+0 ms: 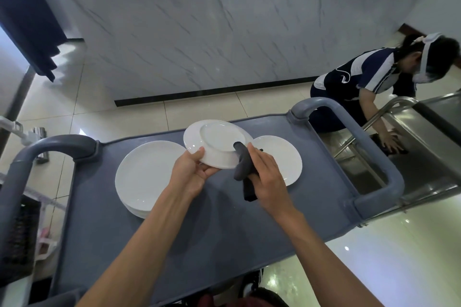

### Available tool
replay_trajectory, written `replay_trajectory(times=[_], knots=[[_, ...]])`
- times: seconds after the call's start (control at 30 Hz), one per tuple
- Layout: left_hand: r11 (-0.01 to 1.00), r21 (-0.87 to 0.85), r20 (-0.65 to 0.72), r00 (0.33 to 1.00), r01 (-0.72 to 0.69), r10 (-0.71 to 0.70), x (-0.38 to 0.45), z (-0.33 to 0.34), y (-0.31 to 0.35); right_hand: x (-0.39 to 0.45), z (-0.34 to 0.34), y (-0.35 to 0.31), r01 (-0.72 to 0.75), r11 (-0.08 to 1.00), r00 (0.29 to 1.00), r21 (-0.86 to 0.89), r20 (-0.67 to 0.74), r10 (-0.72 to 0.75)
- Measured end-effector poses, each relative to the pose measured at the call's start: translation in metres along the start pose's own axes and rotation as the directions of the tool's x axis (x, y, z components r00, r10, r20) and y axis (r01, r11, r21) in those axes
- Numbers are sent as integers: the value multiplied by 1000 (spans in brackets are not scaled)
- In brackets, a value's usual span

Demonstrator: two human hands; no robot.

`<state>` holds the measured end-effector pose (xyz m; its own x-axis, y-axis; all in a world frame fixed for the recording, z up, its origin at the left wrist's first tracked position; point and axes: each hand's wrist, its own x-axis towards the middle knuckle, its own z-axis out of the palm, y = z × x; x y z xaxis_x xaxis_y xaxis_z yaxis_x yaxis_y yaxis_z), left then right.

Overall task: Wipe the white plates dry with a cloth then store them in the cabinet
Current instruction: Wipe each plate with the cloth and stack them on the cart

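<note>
My left hand grips the near rim of a white plate, held tilted with its underside facing me above the grey cart top. A dark grey cloth is gripped in my right hand and pressed against the plate's right edge. On the left of the cart lies a stack of white plates. Another white plate lies flat on the right, partly behind my right hand.
The cart has grey loop handles at left and right. A second person crouches at the right beside a steel trolley. A marble-faced counter stands ahead across the tiled floor.
</note>
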<state>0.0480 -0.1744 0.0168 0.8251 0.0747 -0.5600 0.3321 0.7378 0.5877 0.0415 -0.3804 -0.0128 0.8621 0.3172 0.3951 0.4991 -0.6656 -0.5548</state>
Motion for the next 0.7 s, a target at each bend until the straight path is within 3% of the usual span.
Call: replay_trajectory(times=[0.13,0.23,0.53,0.7], knots=[[998,50,26,999,-35,34,1,-3,0,12,-1,-19,-195,941,973,277,-63,220],[994,94,47,997,-61,57,1,-4,-1,20,-1,-26,-235,901,954,365,-90,286],[987,121,90,991,-104,94,-5,0,-2,32,21,-33,-80,988,977,132,-184,104],[984,125,97,989,-123,111,-6,5,-2,26,34,-37,-10,1000,986,-13,-166,8]])
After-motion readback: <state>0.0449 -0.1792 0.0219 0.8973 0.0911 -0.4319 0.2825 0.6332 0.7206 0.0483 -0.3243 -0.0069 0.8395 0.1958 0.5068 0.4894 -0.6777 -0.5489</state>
